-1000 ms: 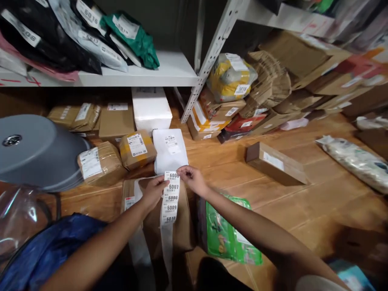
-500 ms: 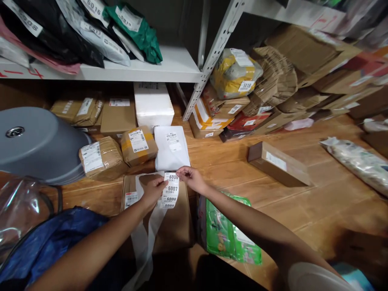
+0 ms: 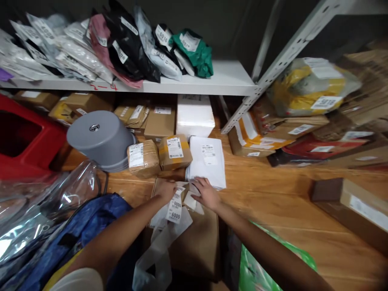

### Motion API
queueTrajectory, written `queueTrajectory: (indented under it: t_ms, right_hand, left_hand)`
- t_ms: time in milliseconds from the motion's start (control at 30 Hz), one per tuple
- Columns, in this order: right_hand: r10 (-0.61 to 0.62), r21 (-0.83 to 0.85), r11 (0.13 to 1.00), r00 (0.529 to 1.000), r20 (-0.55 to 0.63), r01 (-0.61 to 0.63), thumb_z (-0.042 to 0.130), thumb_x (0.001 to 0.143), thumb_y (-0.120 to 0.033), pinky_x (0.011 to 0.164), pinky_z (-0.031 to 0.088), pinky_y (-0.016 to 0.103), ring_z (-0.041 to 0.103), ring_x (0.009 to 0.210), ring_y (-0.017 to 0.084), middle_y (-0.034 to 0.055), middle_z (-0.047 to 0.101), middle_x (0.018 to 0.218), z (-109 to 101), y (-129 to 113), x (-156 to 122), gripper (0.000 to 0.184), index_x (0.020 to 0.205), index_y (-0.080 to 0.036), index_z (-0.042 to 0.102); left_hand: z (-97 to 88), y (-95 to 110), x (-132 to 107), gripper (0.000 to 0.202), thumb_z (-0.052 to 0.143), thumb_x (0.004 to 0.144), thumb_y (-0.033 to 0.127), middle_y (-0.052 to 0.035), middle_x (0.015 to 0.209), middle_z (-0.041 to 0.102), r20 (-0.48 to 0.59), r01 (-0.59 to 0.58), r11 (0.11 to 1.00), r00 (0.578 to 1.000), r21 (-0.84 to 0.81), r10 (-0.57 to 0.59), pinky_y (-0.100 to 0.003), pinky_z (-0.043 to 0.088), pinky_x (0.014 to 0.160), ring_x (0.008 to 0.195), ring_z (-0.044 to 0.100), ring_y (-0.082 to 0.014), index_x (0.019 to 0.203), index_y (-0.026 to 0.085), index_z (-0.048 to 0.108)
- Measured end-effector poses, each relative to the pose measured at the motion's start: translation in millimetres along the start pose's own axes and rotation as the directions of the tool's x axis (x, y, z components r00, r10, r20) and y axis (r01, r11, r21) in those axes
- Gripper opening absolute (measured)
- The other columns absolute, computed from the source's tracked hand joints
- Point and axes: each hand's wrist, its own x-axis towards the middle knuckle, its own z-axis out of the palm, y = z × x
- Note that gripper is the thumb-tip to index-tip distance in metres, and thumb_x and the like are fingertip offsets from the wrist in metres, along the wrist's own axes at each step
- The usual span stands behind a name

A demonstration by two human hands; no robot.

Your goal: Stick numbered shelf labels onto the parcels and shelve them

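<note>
My left hand [image 3: 166,190] pinches a strip of white number labels [image 3: 175,210], with 6008 and 6009 readable. Its long pale backing [image 3: 157,252] trails down over a cardboard box [image 3: 194,238] in front of me. My right hand [image 3: 206,195] is at the lower edge of a flat white parcel [image 3: 209,159], thumb and fingers apart. Loose white paper [image 3: 194,203] lies just below those fingers; whether they touch it I cannot tell. The parcel bears a printed shipping label.
Left of the parcel sit taped boxes [image 3: 175,151] and a grey tub [image 3: 97,137]. Behind rises a white shelf [image 3: 227,79] with numbered bags. A stack of packages [image 3: 303,117] stands right of the shelf post [image 3: 273,68]. A green package [image 3: 260,262] lies near my right forearm.
My view has swung left. My right hand has left the label strip and moved to the white parcel's lower edge. The strip stays in my left hand; 6006 no longer shows on it.
</note>
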Motion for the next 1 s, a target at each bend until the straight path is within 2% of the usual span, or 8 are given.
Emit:
queueTrajectory:
  t_ms: [200, 300, 400, 467, 567, 633, 800, 1000]
  right_hand:
    - [-0.155, 0.059, 0.987, 0.976, 0.153, 0.147, 0.054, 0.087, -0.015, 0.098, 0.047, 0.043, 0.053, 0.113, 0.027, 0.0116, 0.061, 0.119, 22.2, -26.4, -20.9, 0.024, 0.104, -0.019, 0.069]
    - [-0.109, 0.155, 0.986, 0.943, 0.314, 0.062, 0.045, 0.090, -0.012, 0.086, 0.052, 0.035, 0.063, 0.094, 0.022, 0.0091, 0.069, 0.100, 39.4, -42.9, -45.5, 0.027, 0.098, -0.018, 0.070]
    - [-0.134, 0.257, 0.966, 0.850, 0.510, -0.001, 0.060, 0.086, -0.023, 0.078, 0.053, 0.033, 0.066, 0.079, 0.021, 0.0055, 0.071, 0.084, 44.2, -54.0, -53.7, 0.014, 0.084, -0.017, 0.072]
    - [-0.199, 0.356, 0.934, 0.812, 0.548, -0.011, 0.077, 0.073, -0.037, 0.077, 0.054, 0.034, 0.066, 0.079, 0.023, 0.0047, 0.071, 0.084, 36.1, -60.2, -41.5, 0.024, 0.087, -0.018, 0.073]
    - [-0.227, 0.437, 0.898, 0.901, 0.371, 0.046, 0.085, 0.058, -0.053, 0.093, 0.051, 0.042, 0.061, 0.108, 0.030, 0.0110, 0.064, 0.119, 14.1, -75.2, 5.1, 0.073, 0.119, -0.021, 0.064]
    - [-0.207, 0.383, 0.915, 0.961, 0.185, 0.124, 0.077, 0.072, -0.052, 0.104, 0.044, 0.047, 0.051, 0.123, 0.031, 0.0131, 0.054, 0.135, 1.8, -90.1, 48.6, 0.072, 0.133, -0.023, 0.053]
    - [-0.247, 0.100, 0.962, 0.966, -0.069, 0.253, 0.060, 0.089, -0.031, 0.113, 0.035, 0.051, 0.036, 0.138, 0.029, 0.0120, 0.042, 0.148, 12.0, -120.2, 142.0, 0.057, 0.143, -0.023, 0.044]
    - [-0.159, 0.052, 0.984, 0.977, -0.145, 0.168, 0.051, 0.088, -0.010, 0.114, 0.038, 0.048, 0.040, 0.137, 0.025, 0.0120, 0.049, 0.144, 65.7, -119.6, 149.7, 0.051, 0.138, -0.019, 0.051]
  left_hand:
    - [12.5, -5.1, -67.8, 0.008, 0.067, 0.080, 0.024, -0.0043, 0.092, 0.072, 0.321, -0.298, 0.951, 0.896, -0.080, 0.308, -0.026, 0.049, 0.083, 0.091, 0.066, -0.0204, 0.083, 0.021, 0.073]
    - [7.7, -24.9, -109.2, 0.018, 0.075, 0.075, 0.032, -0.0066, 0.127, 0.064, 0.361, -0.287, 0.936, 0.866, -0.207, 0.345, -0.028, 0.048, 0.093, 0.114, 0.061, -0.0238, 0.091, 0.023, 0.075]
    - [-14.0, -52.8, -126.3, 0.021, 0.070, 0.081, 0.036, -0.0067, 0.148, 0.046, 0.223, -0.192, 0.882, 0.925, -0.429, 0.309, -0.034, 0.041, 0.107, 0.131, 0.048, -0.0250, 0.095, 0.021, 0.074]
    - [-37.0, -70.5, -120.9, 0.021, 0.059, 0.089, 0.034, -0.0075, 0.148, 0.046, -0.003, -0.185, 0.888, 0.979, -0.420, 0.203, -0.039, 0.036, 0.112, 0.135, 0.043, -0.0248, 0.096, 0.021, 0.073]
    - [-74.5, -91.3, -94.3, 0.023, 0.053, 0.091, 0.031, -0.0083, 0.155, 0.033, -0.366, -0.167, 0.976, 0.925, -0.140, 0.106, -0.051, 0.025, 0.118, 0.145, 0.022, -0.0296, 0.092, 0.019, 0.073]
    - [-92.6, -100.7, -72.6, 0.022, 0.053, 0.090, 0.027, -0.0091, 0.159, 0.024, -0.458, -0.105, 0.994, 0.883, 0.019, 0.102, -0.058, 0.022, 0.117, 0.147, 0.014, -0.0339, 0.090, 0.018, 0.072]
    - [-90.9, -114.8, -43.4, 0.016, 0.057, 0.083, 0.014, -0.0174, 0.157, 0.024, -0.374, -0.105, 0.974, 0.911, 0.201, 0.176, -0.054, 0.027, 0.117, 0.144, 0.023, -0.0380, 0.084, 0.011, 0.073]
    - [-65.4, -126.1, -50.2, 0.020, 0.055, 0.081, 0.007, -0.0199, 0.159, 0.016, -0.362, -0.178, 0.953, 0.895, 0.244, 0.260, -0.051, 0.022, 0.120, 0.146, 0.015, -0.0370, 0.088, 0.007, 0.074]
